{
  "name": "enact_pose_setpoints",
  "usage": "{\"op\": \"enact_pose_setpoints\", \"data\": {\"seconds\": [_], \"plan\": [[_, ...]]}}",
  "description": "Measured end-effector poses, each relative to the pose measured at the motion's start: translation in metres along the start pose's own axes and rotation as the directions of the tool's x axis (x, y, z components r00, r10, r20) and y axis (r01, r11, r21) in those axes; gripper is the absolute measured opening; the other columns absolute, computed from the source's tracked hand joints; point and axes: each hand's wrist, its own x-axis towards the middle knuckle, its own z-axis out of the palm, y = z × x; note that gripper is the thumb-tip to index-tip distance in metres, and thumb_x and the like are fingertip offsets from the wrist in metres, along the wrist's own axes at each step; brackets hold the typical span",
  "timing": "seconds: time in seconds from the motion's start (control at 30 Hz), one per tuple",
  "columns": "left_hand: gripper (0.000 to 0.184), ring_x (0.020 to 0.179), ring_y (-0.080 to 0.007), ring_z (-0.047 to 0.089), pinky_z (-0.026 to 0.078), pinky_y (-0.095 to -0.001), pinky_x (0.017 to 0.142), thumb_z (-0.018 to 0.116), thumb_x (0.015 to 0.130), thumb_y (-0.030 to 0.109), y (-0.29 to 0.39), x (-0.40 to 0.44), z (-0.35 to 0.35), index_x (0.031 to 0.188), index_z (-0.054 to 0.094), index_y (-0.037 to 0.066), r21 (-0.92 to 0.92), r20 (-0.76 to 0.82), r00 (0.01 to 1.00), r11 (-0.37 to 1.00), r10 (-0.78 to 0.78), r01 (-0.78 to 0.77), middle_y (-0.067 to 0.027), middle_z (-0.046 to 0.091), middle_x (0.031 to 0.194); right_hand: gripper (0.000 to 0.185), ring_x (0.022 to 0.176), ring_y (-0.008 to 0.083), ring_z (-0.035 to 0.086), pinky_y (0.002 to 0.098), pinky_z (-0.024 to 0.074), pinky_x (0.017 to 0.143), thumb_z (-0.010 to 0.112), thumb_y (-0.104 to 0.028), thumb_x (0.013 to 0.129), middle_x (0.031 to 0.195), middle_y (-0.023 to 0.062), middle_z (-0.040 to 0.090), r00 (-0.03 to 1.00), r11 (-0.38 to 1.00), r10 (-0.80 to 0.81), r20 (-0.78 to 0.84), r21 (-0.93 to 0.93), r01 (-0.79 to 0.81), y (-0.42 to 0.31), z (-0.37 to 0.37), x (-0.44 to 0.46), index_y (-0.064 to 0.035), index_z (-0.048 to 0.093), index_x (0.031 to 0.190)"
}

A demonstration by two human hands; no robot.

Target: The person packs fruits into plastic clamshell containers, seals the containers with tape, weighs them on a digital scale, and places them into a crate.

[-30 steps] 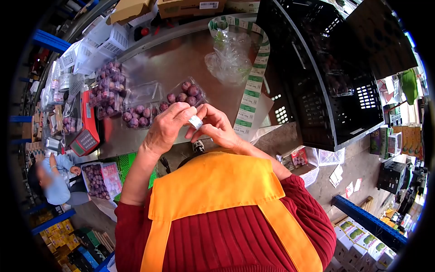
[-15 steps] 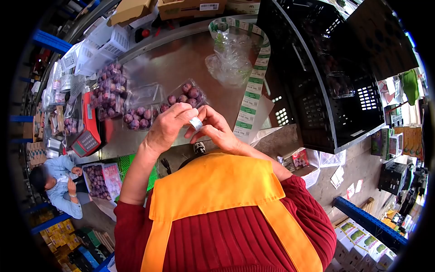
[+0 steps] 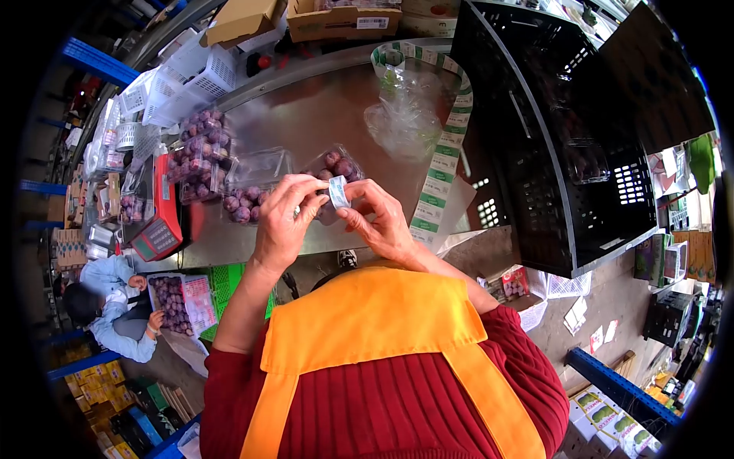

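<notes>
Between my hands, above the table's near edge, is a small white-and-blue sticker label. My left hand pinches its left side with thumb and fingers. At the right side of the label, my right hand grips it with bent fingers. Just behind the fingers sits a clear plastic punnet of dark plums, partly hidden by my hands. An open punnet of plums lies left of my left hand, its clear lid raised at the back.
Filled plum punnets are stacked beside a red scale. A strip of green-and-white labels curves past crumpled clear plastic. A large black crate stands right. A co-worker sits by a plum crate at lower left.
My hands have moved slightly apart, and the label between them now stands more upright and shows more fully. The whole view has shifted a little right. The co-worker's hand has lowered to the plum crate.
</notes>
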Motion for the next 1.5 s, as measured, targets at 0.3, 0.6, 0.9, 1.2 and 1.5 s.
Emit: {"op": "enact_pose_setpoints", "data": {"seconds": [0.3,0.6,0.9,1.2,1.5], "plan": [[0.02,0.08,-0.0254,0.064,0.054,-0.035,0.069,0.072,0.076,-0.005,0.003,0.001,-0.005,0.093,0.066,0.001,0.255,-0.001,0.979,0.947,0.202,-0.195,-0.0102,0.062,0.09,0.023,0.066,0.024,0.065,0.0359,0.0498,0.055,0.073,-0.013,0.085,0.095,0.0059,0.061,0.991,0.922,-0.134,0.026,-0.364,0.134,-0.006,0.002,0.003,-0.0059,0.054,0.096],[0.026,0.07,-0.0235,0.06,0.051,-0.034,0.064,0.069,0.069,-0.008,-0.002,0.001,0.001,0.088,0.056,0.003,0.304,0.069,0.974,0.925,0.216,-0.227,-0.0098,0.058,0.085,0.024,0.066,0.0297,0.065,0.0399,0.0505,0.054,0.072,-0.015,0.084,0.094,0.007,0.061,0.981,0.844,-0.151,0.118,-0.501,0.19,-0.012,-0.001,-0.001,-0.0065,0.052,0.095],[0.019,0.068,-0.0084,0.053,0.046,-0.0239,0.062,0.062,0.076,-0.01,-0.01,-0.018,0.01,0.088,0.053,0.003,-0.188,0.033,0.983,0.965,-0.178,0.181,-0.0031,0.057,0.087,0.029,0.064,0.0314,0.064,0.0411,0.0488,0.053,0.073,-0.02,0.085,0.086,0.0088,0.064,0.983,0.87,-0.048,0.176,-0.477,0.128,-0.006,-0.008,-0.001,-0.0054,0.051,0.098],[0.011,0.073,-0.0079,0.056,0.05,-0.0241,0.066,0.058,0.096,0.011,-0.046,-0.041,0.022,0.097,0.049,0.005,-0.701,0.295,0.862,0.519,-0.413,0.489,-0.0049,0.061,0.095,0.035,0.083,0.0264,0.058,0.0423,0.0411,0.09,0.075,-0.019,0.082,0.087,0.0064,0.06,0.979,0.922,-0.172,0.108,-0.332,0.198,0.0,-0.011,-0.002,-0.0056,0.048,0.1],[0.021,0.077,-0.0113,0.058,0.049,-0.0269,0.065,0.065,0.093,0.011,-0.052,-0.036,0.023,0.105,0.049,0.006,-0.739,0.424,0.773,0.314,-0.471,0.596,-0.0048,0.059,0.095,0.036,0.096,0.0252,0.055,0.0445,0.0307,0.102,0.075,-0.014,0.081,0.093,0.0051,0.056,0.99,0.935,-0.103,0.1,-0.329,0.131,0.014,0.007,-0.002,-0.0073,0.049,0.104]]}}
